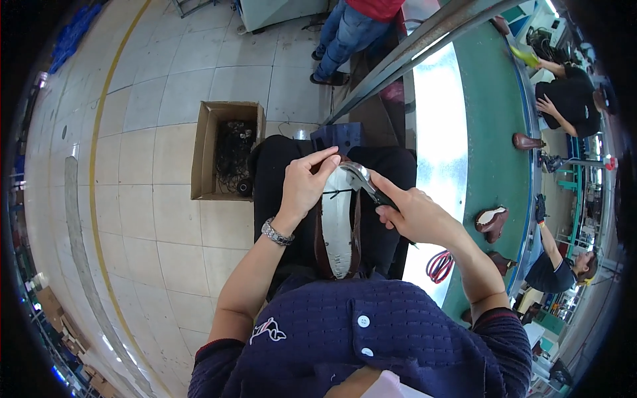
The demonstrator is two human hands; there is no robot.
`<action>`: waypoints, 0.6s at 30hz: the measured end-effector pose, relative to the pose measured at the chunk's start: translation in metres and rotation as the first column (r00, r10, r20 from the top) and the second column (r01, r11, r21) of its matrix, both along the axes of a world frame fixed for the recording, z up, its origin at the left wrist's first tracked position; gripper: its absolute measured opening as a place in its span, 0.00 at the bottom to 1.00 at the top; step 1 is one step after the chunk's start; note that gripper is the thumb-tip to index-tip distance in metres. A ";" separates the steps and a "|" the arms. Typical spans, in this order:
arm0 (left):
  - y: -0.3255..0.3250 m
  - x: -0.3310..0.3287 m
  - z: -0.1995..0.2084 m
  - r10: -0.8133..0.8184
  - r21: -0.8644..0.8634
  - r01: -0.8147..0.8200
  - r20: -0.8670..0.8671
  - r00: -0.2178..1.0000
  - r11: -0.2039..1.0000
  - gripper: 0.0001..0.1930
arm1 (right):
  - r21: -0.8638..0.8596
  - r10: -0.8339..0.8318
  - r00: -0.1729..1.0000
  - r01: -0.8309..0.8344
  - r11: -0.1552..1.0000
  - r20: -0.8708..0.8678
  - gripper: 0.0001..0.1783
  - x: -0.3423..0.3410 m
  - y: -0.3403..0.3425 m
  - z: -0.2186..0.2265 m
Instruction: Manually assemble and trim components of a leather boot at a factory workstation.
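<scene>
A brown shoe upper stretched over a last, with its white bottom (337, 232) facing up, lies lengthwise between my thighs. A short dark lace or cord crosses the white bottom near the far end. My left hand (305, 182) is closed at that far end, its thumb and index finger pinching the brown edge. In my right hand (418, 213) are lasting pincers (361, 176) with a curved metal head and dark handles. Their head rests against the far right edge of the shoe; whether the jaws grip the leather is too small to tell.
An open cardboard box (206, 152) of dark tangled scraps stands on the tiled floor at left. To my right runs a green conveyor belt (488, 152) with several brown shoes (492, 222). A red and blue cord coil (439, 266) lies beside it. Other people work beyond.
</scene>
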State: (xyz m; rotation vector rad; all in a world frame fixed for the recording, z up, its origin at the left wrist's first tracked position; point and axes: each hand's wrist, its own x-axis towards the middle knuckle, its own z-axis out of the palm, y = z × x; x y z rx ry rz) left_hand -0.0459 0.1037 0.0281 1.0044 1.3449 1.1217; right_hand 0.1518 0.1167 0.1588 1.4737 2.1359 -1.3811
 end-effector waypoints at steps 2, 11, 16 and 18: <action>-0.004 -0.001 -0.002 0.025 0.041 -0.022 -0.066 0.997 0.999 0.15 | 0.006 -0.033 0.999 0.033 0.999 0.039 0.35 -0.010 0.002 0.022; -0.007 0.001 0.000 0.015 0.130 0.007 -0.165 0.986 0.992 0.16 | 0.549 -0.156 0.928 0.329 0.769 -0.338 0.39 -0.028 -0.005 -0.017; -0.010 -0.001 -0.014 0.040 0.213 -0.012 -0.130 0.991 0.977 0.17 | 0.525 0.056 0.992 -0.109 0.844 0.116 0.39 -0.025 0.004 -0.024; -0.013 -0.002 -0.013 0.001 0.147 0.019 -0.137 0.991 0.989 0.17 | 0.591 0.080 0.997 -0.067 0.804 0.005 0.40 -0.030 -0.002 -0.002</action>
